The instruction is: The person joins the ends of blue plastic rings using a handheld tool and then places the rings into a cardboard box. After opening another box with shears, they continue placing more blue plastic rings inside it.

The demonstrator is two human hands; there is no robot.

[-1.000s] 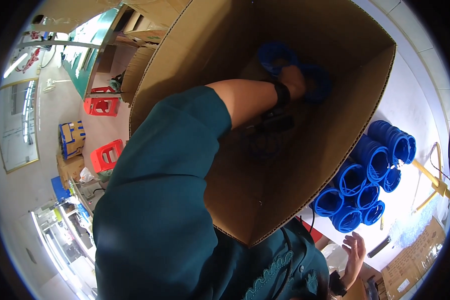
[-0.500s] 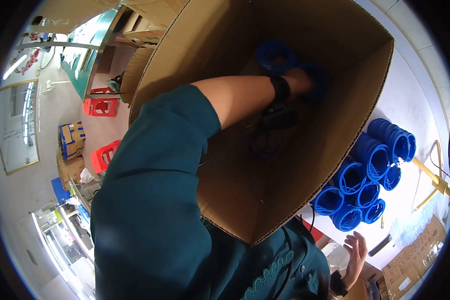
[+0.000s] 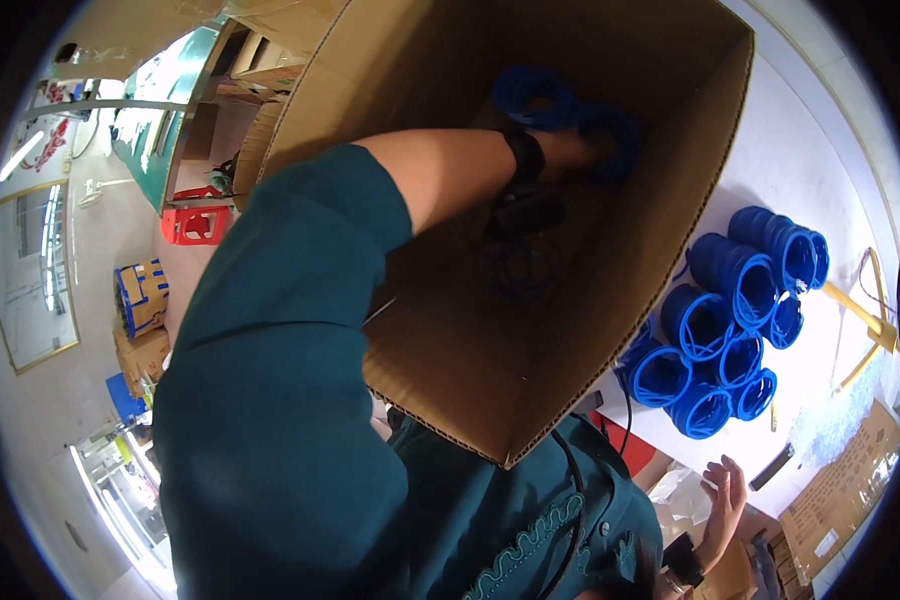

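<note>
Two blue rings point(image 3: 515, 92) lie deep in the cardboard box point(image 3: 630, 270), left hand point(image 3: 570, 152) at one — shadow hides whether it grips. Right hand point(image 3: 727, 499): apparently empty, fingers spread. Apparent step: handling rings inside; next move likely calls for clearing the walls.

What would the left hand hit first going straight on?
Left hand: the right blue ring in the box; they look to be touching, though shadow leaves depth unclear. Beyond it, probably the box's side.
</note>
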